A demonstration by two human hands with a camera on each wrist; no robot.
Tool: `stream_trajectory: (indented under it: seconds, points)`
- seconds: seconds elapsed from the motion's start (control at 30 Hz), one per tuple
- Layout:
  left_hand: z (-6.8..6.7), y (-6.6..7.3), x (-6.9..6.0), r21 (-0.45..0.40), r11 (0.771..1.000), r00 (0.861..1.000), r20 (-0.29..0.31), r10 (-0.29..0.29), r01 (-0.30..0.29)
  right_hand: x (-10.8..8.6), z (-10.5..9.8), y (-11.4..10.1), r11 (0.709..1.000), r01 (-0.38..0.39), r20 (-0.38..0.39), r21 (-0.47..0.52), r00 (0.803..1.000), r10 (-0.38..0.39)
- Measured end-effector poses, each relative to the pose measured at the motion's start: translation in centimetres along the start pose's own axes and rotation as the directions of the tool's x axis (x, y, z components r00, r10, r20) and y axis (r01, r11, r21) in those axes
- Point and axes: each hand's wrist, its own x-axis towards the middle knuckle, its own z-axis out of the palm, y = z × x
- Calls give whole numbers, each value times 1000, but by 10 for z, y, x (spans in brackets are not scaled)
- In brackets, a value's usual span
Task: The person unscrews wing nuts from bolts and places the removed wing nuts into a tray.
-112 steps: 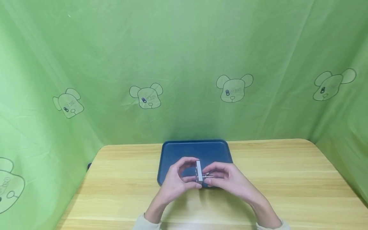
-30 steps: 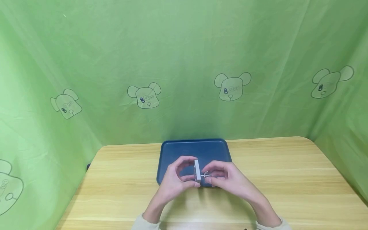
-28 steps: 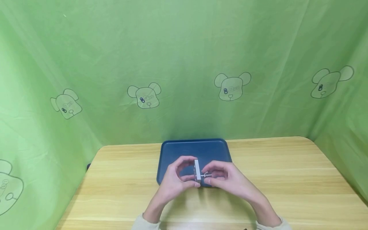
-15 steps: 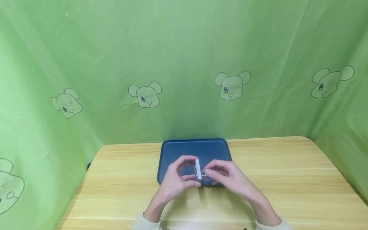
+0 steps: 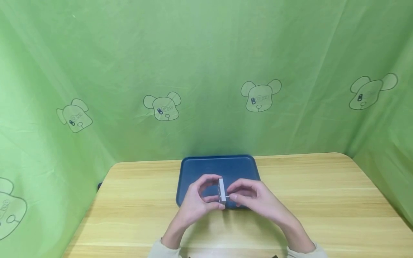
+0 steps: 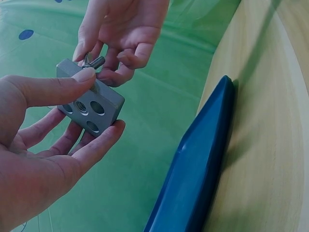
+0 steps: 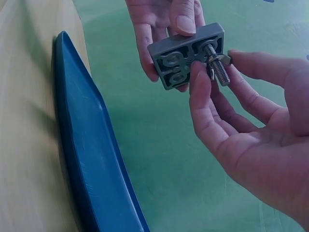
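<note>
A small grey metal block with round holes stands on edge in my left hand, gripped between thumb and fingers above the tray. Its hollow ribbed back shows in the right wrist view, where a threaded bolt sticks out from it. A wing nut sits on that bolt, partway along the thread. My right hand pinches the wing nut between thumb and forefinger, with its other fingers bent below. In the head view that hand covers the wing nut and most of the bolt.
A blue rectangular tray lies on the wooden table, behind and beneath the hands. Green curtains with bear-head drawings hang close around the table's back and sides.
The right thumb and fingers have shifted round the wing nut, which showed plainly a second ago. The left hand and the block have barely moved.
</note>
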Motion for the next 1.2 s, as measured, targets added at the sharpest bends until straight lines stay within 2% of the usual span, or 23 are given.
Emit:
stream_trajectory:
  seconds: [0.4,0.73,1.2]
  points:
    - [-1,1,0,-16,1000,1000,-1,8,-8,0,1,-2,1000,-25,0,7,1000,25]
    - [-2,1,0,-15,1000,1000,-1,6,-6,0,1,-4,998,-59,-14,-30,998,58]
    - [-2,0,1,-1,1000,1000,-5,4,-4,0,-1,-4,999,-42,-6,-5,999,42]
